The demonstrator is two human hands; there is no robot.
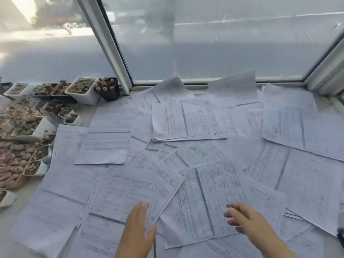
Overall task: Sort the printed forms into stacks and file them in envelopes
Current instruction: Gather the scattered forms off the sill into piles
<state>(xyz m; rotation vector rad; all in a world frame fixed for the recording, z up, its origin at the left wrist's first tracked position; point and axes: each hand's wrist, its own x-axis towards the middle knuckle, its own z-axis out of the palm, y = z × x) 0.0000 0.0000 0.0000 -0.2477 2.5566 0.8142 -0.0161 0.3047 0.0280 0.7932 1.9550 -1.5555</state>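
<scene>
Domestic window ledge, as indicated by potted succulents ranged beside the glazed window; printed forms spread across it.

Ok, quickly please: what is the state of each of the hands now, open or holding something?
Left hand: open, fingers straight, above the forms, holding nothing.
Right hand: open, fingers loosely bent, holding nothing.

One head-worn wide-angle view, looking forward and down from close above the forms spread on the sill, both hands at bottom edge, window across the top, plant pots at left
</scene>
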